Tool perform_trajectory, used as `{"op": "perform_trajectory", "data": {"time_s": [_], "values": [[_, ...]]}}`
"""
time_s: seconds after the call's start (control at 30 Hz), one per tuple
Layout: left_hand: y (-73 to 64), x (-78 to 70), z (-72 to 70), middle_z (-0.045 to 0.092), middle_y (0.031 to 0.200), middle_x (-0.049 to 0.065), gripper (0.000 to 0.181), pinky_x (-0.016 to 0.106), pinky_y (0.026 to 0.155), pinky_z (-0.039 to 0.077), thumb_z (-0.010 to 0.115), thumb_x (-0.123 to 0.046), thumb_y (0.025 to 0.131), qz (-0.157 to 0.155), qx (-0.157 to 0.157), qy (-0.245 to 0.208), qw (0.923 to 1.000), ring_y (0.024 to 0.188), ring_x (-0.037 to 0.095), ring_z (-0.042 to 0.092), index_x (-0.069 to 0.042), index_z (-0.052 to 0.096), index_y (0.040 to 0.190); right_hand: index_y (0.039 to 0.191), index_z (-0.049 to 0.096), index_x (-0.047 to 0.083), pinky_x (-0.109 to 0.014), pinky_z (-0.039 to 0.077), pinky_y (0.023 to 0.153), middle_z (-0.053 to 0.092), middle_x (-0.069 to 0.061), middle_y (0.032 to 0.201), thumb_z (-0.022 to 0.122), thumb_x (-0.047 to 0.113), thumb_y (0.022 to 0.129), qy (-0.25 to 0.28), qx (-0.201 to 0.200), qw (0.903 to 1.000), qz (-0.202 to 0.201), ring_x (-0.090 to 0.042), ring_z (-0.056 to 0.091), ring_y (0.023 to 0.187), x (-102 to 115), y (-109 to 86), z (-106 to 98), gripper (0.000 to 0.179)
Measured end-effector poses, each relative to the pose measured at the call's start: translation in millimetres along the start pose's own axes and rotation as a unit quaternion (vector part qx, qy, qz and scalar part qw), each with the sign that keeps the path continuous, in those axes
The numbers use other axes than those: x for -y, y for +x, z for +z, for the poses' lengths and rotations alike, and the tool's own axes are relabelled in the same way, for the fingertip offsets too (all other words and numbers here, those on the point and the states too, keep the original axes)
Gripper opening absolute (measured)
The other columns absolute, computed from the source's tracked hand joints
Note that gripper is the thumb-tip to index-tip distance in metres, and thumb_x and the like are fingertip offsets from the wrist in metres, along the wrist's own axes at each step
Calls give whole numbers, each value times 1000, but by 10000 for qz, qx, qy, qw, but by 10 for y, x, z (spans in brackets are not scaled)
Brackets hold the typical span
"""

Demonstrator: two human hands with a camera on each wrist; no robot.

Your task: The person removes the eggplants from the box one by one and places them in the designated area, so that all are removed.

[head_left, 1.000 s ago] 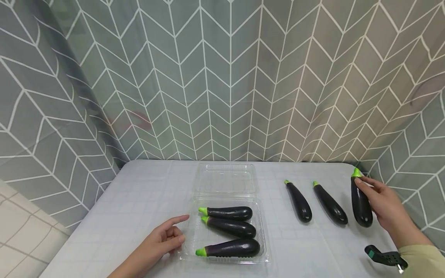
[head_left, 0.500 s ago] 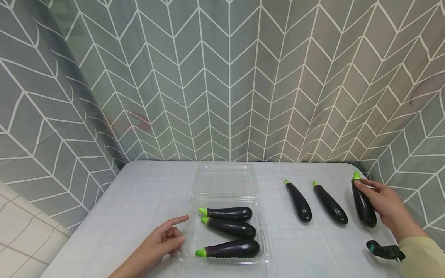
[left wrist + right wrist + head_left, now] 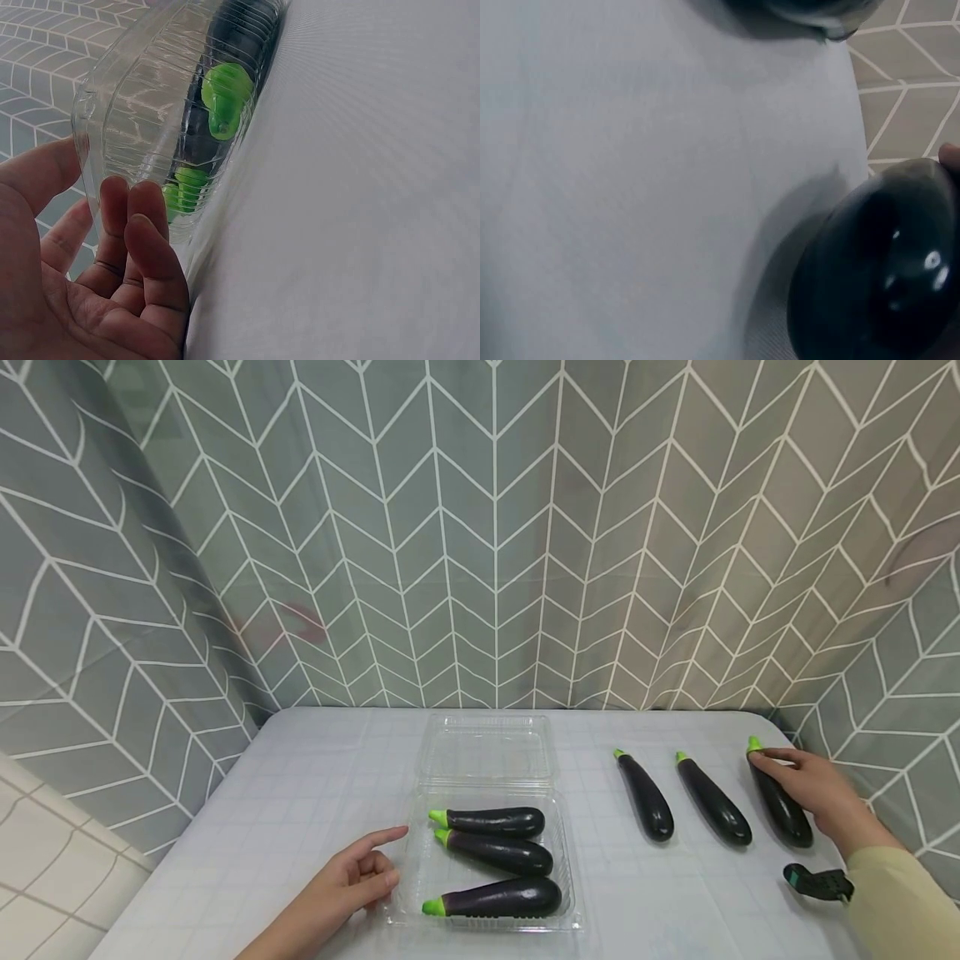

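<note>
On the right side of the table, my right hand grips an eggplant near its green stem, thumb on top; its body slants toward me. In the right wrist view, the glossy end of this eggplant fills the lower right, close over the cloth. At the left, my left hand holds the rim of a clear plastic clamshell box, forefinger stretched out along it. In the left wrist view the thumb lies at the box's rim and curled fingers sit against its side wall. Three eggplants lie crosswise in the box.
Two more eggplants, a left one and a middle one, lie between the box and my right hand. The box's open lid lies flat behind it. A patterned curtain closes off the white table's back and sides.
My right hand and the eggplant's stem end have shifted left and a little toward me, bringing the eggplant nearly parallel to its neighbours. The left hand stays at the box.
</note>
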State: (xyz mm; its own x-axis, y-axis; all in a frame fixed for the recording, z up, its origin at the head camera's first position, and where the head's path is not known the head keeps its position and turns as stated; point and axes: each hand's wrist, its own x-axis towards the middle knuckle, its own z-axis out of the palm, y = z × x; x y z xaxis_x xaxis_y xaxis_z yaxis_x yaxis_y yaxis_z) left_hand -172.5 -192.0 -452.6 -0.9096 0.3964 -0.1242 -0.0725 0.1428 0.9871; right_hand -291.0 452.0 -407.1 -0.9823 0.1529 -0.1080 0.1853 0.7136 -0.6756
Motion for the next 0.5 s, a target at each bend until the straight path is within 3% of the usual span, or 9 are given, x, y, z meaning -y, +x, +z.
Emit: {"op": "perform_trajectory", "data": {"time_s": [0.5], "values": [[1, -39, 7, 57, 89, 7, 60, 26, 65, 48, 60, -17, 100, 68, 72, 5, 10000, 73, 12, 53, -6, 33, 153, 144, 31, -13, -65, 36, 93, 18, -46, 142, 44, 66, 95, -324, 405, 9981, 334, -57, 33, 123, 40, 113, 36, 94]]}}
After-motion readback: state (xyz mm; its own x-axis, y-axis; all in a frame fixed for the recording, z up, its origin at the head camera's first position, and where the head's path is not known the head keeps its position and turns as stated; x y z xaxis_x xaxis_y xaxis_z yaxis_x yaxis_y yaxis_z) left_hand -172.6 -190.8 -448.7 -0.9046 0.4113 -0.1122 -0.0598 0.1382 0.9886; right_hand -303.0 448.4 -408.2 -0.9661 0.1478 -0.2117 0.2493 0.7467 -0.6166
